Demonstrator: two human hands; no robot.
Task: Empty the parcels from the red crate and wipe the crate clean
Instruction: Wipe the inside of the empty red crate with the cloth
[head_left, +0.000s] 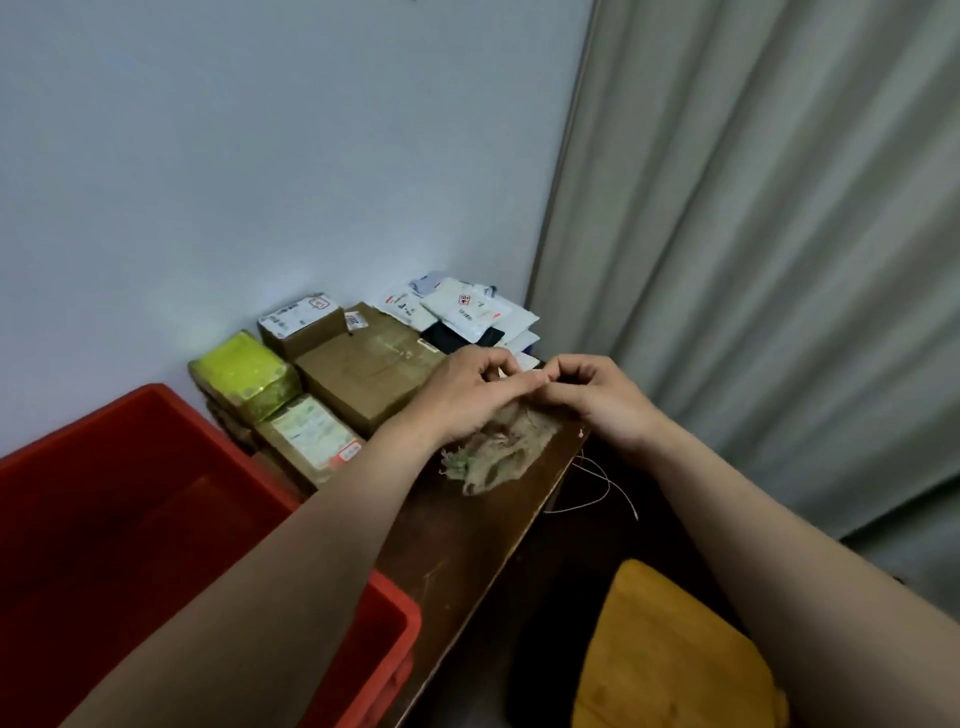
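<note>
red crate leftward, frayed cloth pinched under left hand, right hand

Dim, flat indoor light gives the wall a bluish cast. One glare spot hits the yellow-green parcel (foil-shiny). Deep shadow lies beside the worktop. Wide-angle distortion bends the curtain; focus is soft throughout.

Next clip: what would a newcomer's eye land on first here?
The red crate at lower left, its visible inside bare, stands out most. Behind it, parcels are piled on the table against the wall. At centre, the left hand and right hand meet fingertip to fingertip over a frayed rag.
</note>
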